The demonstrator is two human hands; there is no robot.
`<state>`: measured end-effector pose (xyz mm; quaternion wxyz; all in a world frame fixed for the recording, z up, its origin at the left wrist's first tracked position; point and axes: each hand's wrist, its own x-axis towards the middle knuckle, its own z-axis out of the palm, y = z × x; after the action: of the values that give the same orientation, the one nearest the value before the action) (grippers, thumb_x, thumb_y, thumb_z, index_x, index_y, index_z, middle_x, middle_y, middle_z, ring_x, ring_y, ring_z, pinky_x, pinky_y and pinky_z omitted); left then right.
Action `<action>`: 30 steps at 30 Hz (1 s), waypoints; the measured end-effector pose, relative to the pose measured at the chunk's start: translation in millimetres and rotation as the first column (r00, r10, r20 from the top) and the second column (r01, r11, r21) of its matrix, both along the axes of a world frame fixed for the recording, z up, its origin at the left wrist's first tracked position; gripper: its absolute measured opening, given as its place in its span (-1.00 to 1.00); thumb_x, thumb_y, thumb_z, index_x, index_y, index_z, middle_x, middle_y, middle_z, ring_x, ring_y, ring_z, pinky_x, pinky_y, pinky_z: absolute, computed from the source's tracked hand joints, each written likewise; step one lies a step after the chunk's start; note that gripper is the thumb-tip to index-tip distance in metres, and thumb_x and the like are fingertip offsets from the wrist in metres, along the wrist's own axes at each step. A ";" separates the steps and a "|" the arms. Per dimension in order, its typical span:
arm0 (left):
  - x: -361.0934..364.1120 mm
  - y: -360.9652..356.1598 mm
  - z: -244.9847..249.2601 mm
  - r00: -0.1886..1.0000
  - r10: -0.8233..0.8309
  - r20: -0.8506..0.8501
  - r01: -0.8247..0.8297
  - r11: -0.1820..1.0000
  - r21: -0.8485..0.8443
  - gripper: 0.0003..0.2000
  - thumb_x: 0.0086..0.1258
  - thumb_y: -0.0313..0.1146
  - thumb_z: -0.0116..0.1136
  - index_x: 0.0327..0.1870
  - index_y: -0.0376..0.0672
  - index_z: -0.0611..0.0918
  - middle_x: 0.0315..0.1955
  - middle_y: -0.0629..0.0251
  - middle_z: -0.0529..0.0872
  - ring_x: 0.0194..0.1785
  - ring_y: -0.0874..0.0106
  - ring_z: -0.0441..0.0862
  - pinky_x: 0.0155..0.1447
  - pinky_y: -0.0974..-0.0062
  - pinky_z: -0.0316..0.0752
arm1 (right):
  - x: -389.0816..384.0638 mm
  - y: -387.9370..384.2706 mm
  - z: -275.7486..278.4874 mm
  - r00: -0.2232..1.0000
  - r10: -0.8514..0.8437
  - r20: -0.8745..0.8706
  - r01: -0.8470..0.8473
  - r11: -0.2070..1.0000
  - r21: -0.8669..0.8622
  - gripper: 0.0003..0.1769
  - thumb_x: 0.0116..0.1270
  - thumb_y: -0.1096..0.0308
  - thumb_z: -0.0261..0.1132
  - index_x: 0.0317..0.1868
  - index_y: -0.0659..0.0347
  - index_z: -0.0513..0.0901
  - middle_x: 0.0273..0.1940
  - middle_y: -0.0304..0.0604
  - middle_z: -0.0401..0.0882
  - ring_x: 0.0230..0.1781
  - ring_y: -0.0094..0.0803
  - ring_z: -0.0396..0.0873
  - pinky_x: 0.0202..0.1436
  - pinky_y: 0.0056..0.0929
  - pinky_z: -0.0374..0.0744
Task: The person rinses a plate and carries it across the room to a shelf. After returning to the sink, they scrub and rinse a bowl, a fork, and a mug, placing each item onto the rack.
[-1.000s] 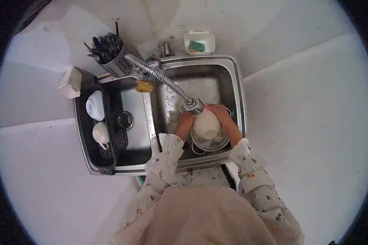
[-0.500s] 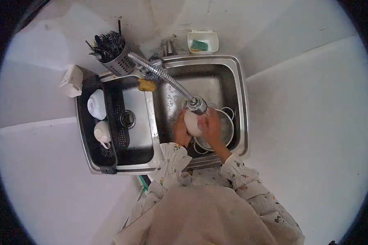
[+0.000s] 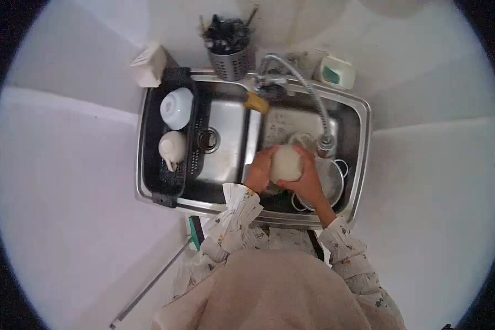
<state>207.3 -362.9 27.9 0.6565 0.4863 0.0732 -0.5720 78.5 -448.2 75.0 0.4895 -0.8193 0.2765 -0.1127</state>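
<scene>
Over the right sink basin, both hands hold a rounded cream-coloured bowl or cup (image 3: 287,163); which of the two cannot be made out. My left hand (image 3: 260,170) grips its left side, and my right hand (image 3: 309,179) wraps its right side with the fingers curled. A pot with two loop handles (image 3: 330,184) stands in the basin under and beside my right hand. Behind the hands lies a round dish (image 3: 301,141), partly covered. The faucet's spray head (image 3: 326,144) hangs just right of the hands, above the pot.
A black dish rack (image 3: 155,165) at the left holds a white bowl (image 3: 177,109) and a cream cup (image 3: 172,147). A yellow cloth (image 3: 257,103) lies on the divider. Behind stand a metal cutlery holder (image 3: 229,63) and a white sponge box (image 3: 337,72).
The view has swung left, so the sink appears farther right. The cream bowl or cup has come out from beneath the spray head to its left, and my right hand now grips its side.
</scene>
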 end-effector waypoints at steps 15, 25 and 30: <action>119.5 190.6 4.8 0.110 0.009 0.994 -0.800 0.595 0.083 -0.72 0.09 -0.58 0.12 -0.14 -0.29 0.44 -0.33 0.18 0.45 -0.25 0.35 0.43 -0.13 0.46 0.36 | 183.4 102.3 17.8 0.953 0.107 0.285 -0.139 0.986 0.094 0.14 -0.37 0.13 0.58 0.28 0.11 0.15 0.15 0.01 0.24 0.17 -0.11 0.26 0.23 -0.17 0.27; 164.8 245.9 -50.5 0.424 -0.545 0.723 -0.474 0.547 0.690 -0.72 0.13 -0.22 0.19 -0.28 -0.26 0.56 -0.33 -0.05 0.60 -0.24 0.03 0.58 -0.20 0.12 0.48 | 286.0 156.1 14.8 0.964 0.196 0.180 -0.198 0.980 -0.007 0.10 -0.36 0.12 0.56 0.26 0.11 0.17 0.12 0.10 0.24 0.17 0.02 0.23 0.23 -0.16 0.27; 164.5 266.8 -32.2 0.283 -0.708 0.647 -0.413 0.519 0.749 -0.78 0.08 -0.22 0.20 -0.39 -0.20 0.60 -0.49 0.01 0.63 -0.31 0.05 0.61 -0.25 0.16 0.51 | 297.8 171.7 10.8 0.930 0.367 0.005 -0.358 0.911 -0.206 0.05 -0.28 0.12 0.53 0.26 0.07 0.17 0.11 0.10 0.22 0.15 0.05 0.26 0.18 -0.12 0.32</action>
<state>371.8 -96.1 -4.3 0.1679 0.9705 -0.1217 -0.1228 376.3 -276.5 85.8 0.4221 -0.8991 0.0963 -0.0651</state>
